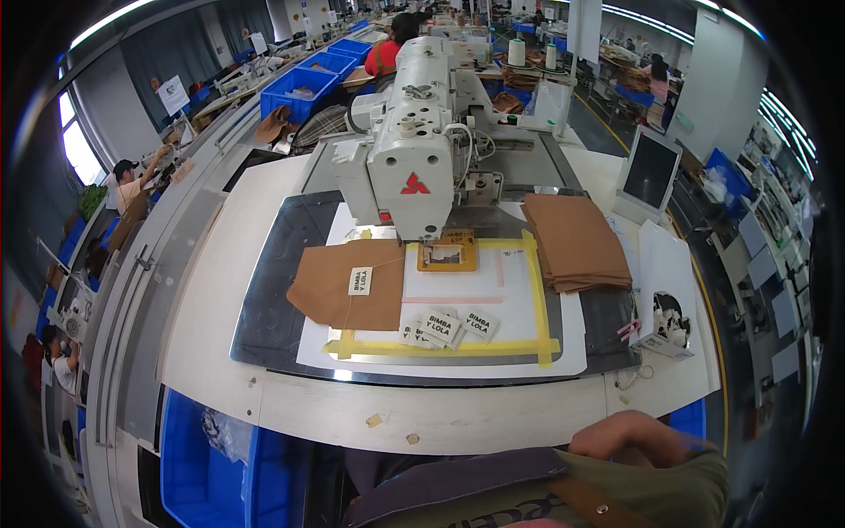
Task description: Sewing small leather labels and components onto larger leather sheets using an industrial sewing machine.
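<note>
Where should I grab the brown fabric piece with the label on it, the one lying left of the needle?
Probably pinch the brown fabric piece at its free left edge, coming from the left: it lies flat, and the sewing machine head crowds its upper right side.

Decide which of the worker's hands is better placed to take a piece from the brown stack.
Right, probably. The right hand rests by the table at its near edge, on the same side as the brown stack; the left hand is out of view.

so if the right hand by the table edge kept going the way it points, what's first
The right hand rests at the person's lap, pointing left along the table's front edge. Only the person's own clothing lies that way; depth is unclear.
</note>
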A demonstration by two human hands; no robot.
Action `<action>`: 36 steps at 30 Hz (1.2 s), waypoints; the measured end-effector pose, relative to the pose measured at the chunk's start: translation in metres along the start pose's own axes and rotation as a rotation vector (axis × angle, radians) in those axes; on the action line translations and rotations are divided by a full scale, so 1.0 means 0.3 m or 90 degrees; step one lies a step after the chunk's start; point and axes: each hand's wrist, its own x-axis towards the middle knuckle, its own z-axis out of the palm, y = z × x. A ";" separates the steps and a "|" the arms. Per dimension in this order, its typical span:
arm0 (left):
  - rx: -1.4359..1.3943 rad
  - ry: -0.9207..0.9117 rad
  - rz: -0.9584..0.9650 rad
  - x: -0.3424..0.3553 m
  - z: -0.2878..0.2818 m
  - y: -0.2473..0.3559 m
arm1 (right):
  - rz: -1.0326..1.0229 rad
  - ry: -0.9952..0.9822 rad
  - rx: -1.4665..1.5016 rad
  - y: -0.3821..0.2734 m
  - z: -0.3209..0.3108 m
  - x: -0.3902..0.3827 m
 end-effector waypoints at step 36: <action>0.461 -0.903 0.227 -0.191 -0.142 1.229 | -0.237 0.739 -0.072 -0.170 -0.510 -0.088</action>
